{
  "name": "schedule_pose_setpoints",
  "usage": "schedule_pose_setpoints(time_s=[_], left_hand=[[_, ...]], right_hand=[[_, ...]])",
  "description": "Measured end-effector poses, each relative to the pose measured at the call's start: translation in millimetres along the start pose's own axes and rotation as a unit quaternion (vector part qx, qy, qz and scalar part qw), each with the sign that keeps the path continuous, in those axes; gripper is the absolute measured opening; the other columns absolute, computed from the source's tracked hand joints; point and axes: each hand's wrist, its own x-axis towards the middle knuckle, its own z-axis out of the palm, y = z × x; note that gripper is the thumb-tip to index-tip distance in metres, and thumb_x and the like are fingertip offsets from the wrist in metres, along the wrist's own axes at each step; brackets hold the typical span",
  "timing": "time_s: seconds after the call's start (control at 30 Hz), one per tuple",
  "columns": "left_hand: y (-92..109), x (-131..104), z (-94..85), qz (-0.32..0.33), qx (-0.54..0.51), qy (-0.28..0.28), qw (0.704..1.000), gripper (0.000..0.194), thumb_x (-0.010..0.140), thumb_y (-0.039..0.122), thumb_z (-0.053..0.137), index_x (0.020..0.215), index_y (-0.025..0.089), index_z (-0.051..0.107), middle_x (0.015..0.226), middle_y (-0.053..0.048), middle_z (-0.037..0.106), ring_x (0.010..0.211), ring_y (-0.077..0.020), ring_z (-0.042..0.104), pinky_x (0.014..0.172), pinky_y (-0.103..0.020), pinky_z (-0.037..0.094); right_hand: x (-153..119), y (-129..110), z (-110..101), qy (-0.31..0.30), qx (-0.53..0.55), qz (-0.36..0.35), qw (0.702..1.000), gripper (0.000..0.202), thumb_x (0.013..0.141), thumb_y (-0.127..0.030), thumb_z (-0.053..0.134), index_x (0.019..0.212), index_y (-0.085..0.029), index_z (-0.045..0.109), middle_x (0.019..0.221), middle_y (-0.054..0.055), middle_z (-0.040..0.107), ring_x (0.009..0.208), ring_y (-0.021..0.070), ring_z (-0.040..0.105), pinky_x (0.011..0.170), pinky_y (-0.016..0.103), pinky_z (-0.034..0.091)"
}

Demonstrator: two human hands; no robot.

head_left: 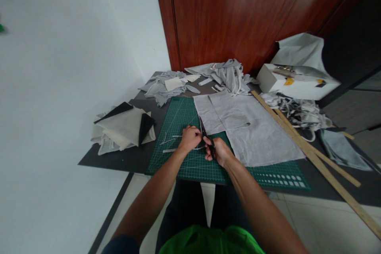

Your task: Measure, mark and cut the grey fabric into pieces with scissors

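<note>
My right hand (219, 151) grips black-handled scissors (211, 147) by the loops. Their dark blades point away from me, along the left edge of a light grey cloth (256, 139). Beside the blades, my left hand (190, 138) is closed in a pinch at a thin pale strip along that edge; the fingertips are partly hidden. The cloth lies mostly flat, with a folded part on top near its upper left. Under it is a green cutting mat (178, 115) with a printed grid. Several narrow cut strips (169, 150) lie on the mat left of my hands.
Grey scraps (162, 87) and a heap of cloth (230, 75) lie at the back. Left stands a pile of cream and black fabric (122, 127). Wooden rulers (297, 139) cross the right side, near a white box (297, 83) and tangled offcuts (303, 115).
</note>
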Motion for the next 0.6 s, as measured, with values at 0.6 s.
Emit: schedule_pose_setpoints(time_s=[0.6], left_hand=[[-1.5, -0.8, -1.1, 0.002, -0.001, -0.006, 1.0, 0.023, 0.088, 0.021, 0.06, 0.072, 0.021, 0.077, 0.083, -0.005, 0.072, 0.09, -0.0223, 0.064, 0.089, -0.036, 0.046]], right_hand=[[9.9, -17.2, 3.6, 0.007, -0.021, 0.009, 1.0, 0.033, 0.097, -0.036, 0.058, 0.07, -0.018, 0.054, 0.046, -0.002, 0.05, 0.039, 0.0132, 0.053, 0.04, 0.023, 0.046]])
